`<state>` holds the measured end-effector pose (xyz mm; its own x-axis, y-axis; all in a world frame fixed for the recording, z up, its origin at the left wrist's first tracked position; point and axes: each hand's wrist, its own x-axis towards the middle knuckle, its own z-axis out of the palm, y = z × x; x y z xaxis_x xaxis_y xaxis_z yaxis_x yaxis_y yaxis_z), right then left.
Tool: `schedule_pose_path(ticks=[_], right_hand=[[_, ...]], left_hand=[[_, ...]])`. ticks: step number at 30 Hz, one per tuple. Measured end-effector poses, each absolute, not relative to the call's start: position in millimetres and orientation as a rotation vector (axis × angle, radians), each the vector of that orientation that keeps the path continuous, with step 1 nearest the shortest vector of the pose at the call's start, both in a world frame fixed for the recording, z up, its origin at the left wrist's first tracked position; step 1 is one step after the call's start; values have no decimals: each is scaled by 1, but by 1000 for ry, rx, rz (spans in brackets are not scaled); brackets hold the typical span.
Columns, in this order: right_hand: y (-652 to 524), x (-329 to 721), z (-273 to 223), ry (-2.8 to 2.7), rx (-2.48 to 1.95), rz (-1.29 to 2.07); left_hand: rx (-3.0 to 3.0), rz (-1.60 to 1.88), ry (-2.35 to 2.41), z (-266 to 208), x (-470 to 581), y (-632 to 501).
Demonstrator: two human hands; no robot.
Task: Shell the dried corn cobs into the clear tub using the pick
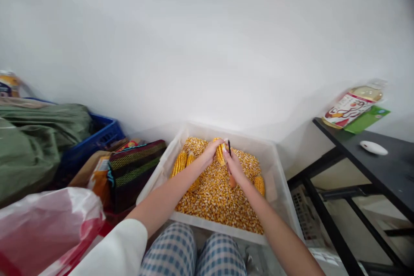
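My left hand (211, 150) is closed around a yellow corn cob (221, 156) above the loose kernels (220, 196). My right hand (234, 166) grips a slim tool with a dark shaft and an orange-brown handle (232, 181); its exact kind cannot be made out. The dark shaft points upward, close beside the held cob. Two whole cobs (180, 164) lie at the left of the white plastic bin (276, 168), partly behind my left forearm. Another cob (259, 184) rests on the kernels at the right, beside my right forearm.
At the right, a dark table (393, 166) carries a bottle (352, 105), a green box (367, 119) and a white oval object (373, 147). On the left stand a blue crate (103, 131) with green cloth (48, 129), a mesh bag (137, 164) and a red-white plastic bag (48, 224). A white wall rises behind.
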<state>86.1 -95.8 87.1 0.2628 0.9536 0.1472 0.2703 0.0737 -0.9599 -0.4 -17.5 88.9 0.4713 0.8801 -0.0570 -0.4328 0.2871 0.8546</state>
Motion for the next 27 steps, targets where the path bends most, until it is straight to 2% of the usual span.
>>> schedule_pose_path(ticks=[12,22,27], right_hand=[[-105,78,85,-1295,-1412,551],[-98,86,85,-1142,-1450,738],[-101,83,92,-1179,-1488,625]], left_hand=[[707,1046,622,99,10,-47],[687,1011,614,92,8,-41],[832,1093,587,90,14,-42]])
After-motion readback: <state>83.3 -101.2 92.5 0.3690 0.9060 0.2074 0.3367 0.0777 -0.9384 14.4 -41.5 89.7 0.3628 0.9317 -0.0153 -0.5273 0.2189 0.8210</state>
